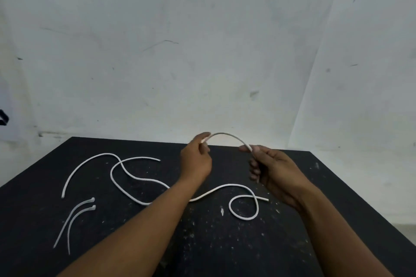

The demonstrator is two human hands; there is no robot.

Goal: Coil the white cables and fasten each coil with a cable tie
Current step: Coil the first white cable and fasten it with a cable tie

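Both hands hold one white cable (227, 135) above the black table (33, 209), bent into an arch between them. My left hand (197, 159) pinches one end between thumb and fingers. My right hand (270, 166) grips the other part, and the cable runs down through its fist. Two more white cables lie flat: one (90, 162) curves across the left and passes under my left forearm, another (244, 207) snakes from far left to a small loop at the right. Two white cable ties (74, 220) lie side by side at the near left.
A pale wall (202, 51) rises just behind the table's far edge, with a corner at the right. Pale specks and a small white scrap (222, 211) dot the table top. The table's right edge runs diagonally toward the lower right.
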